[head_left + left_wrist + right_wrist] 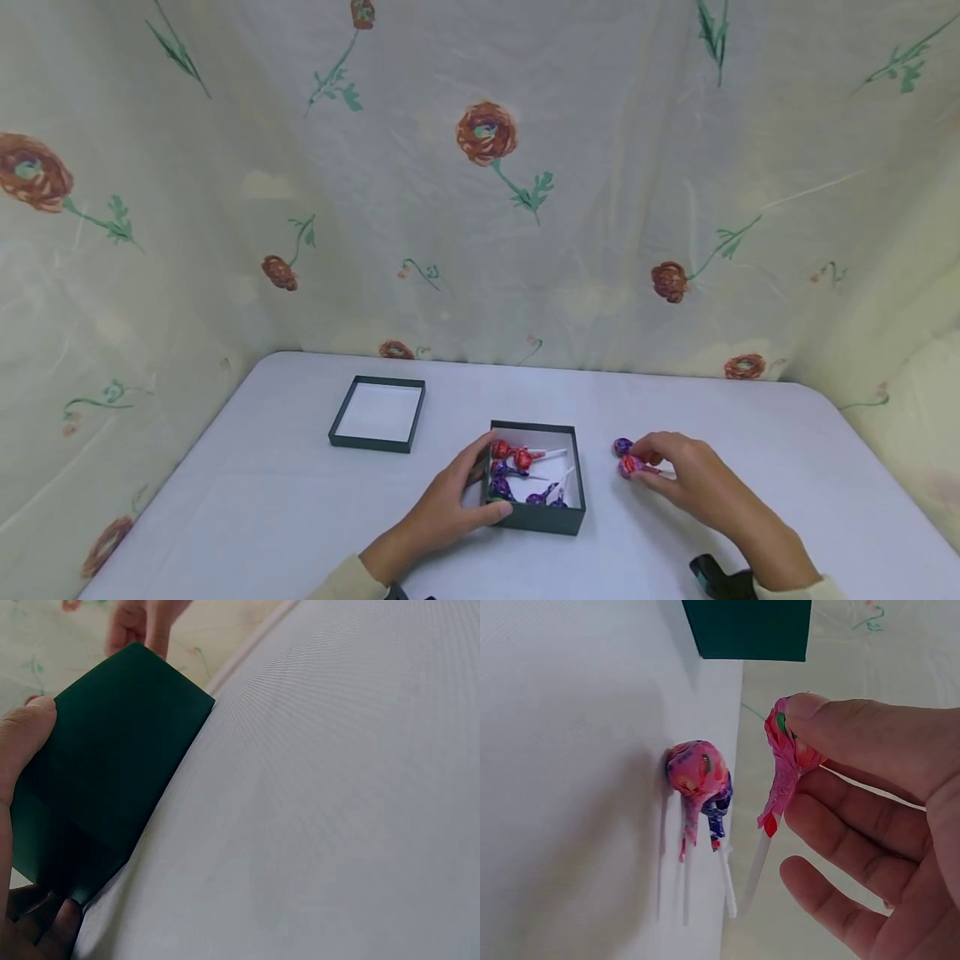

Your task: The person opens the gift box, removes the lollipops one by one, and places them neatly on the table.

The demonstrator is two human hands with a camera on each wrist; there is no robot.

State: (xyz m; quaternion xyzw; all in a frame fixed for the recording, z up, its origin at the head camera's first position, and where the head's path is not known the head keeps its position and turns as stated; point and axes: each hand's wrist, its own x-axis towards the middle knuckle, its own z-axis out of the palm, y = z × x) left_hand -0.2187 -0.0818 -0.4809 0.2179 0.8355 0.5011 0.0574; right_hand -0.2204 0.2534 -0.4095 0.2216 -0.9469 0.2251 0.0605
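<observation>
Beside the box [542,519], a pinched lollipop [781,780] points its stick [757,862] (white) away.

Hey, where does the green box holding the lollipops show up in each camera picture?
Head: the green box sits low, slightly right of centre, open side up.
Left wrist: the green box is at left, only its outside showing.
Right wrist: the green box is at the top edge, cut off.
Shared landmark: the white table.
</observation>
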